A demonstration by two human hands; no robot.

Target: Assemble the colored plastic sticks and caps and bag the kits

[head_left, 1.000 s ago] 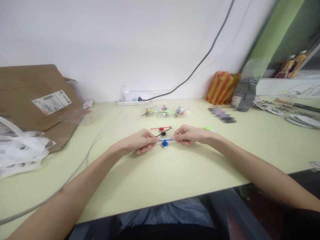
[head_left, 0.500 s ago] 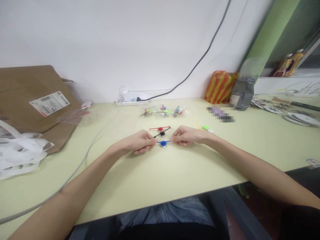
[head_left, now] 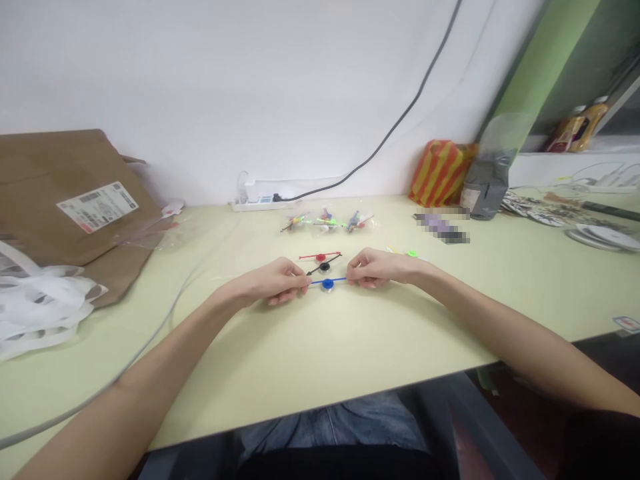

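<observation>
Left hand (head_left: 277, 283): thumb and forefinger pinched on the left end of the blue rod (head_left: 328, 283). Right hand (head_left: 376, 269): fingertips pinched on its right end. The rod runs level between the two hands, blue disc at its middle, low over the table (head_left: 350, 347) near the centre; cannot tell whether the disc touches the surface. Just behind it lies a black rod (head_left: 325, 267) with its own disc, set at a slant, its left tip close to the left fingers. Behind that is a red rod (head_left: 321, 257), lying level. A green piece (head_left: 412, 253) sits just beyond the right wrist. Farther back there are three small packets (head_left: 327, 220) in a row, then a power strip (head_left: 260, 200) at the wall. At far left are a paper bag (head_left: 75, 200) and white plastic (head_left: 40, 303); a grey cable (head_left: 150, 333) crosses the table outside the left forearm. At back right stand a striped bag (head_left: 440, 173) and a grey pouch (head_left: 487, 183). Bare table lies between the hands and the near edge, and to either side of the forearms. The rods crowd only the far side of the grip.
</observation>
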